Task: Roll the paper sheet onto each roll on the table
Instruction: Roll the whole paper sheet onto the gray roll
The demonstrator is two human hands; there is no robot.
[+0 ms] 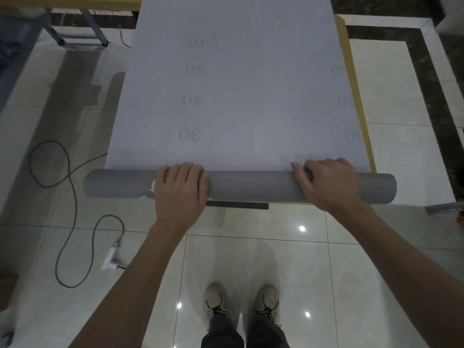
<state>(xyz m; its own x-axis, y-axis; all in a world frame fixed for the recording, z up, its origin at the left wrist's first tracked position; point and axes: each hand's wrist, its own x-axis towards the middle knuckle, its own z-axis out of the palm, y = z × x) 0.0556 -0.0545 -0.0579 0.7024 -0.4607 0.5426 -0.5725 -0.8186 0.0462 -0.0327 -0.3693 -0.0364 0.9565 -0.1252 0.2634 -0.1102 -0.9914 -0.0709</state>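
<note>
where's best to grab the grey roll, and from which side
Grip the grey roll from above, near side, hands spread either side of its middle, as the left hand and right hand do: it's a long crosswise cylinder, and the paper sheet joins its far side.

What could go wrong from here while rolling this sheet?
1. Skew: the left hand grips the gray roll nearer its middle than the right hand does. An uneven push may wind the paper sheet crooked.
2. Drop: the roll lies at the near edge of the table with both ends overhanging, so it could slip off.
3. Trip: a cable loops on the floor at the left.
</note>
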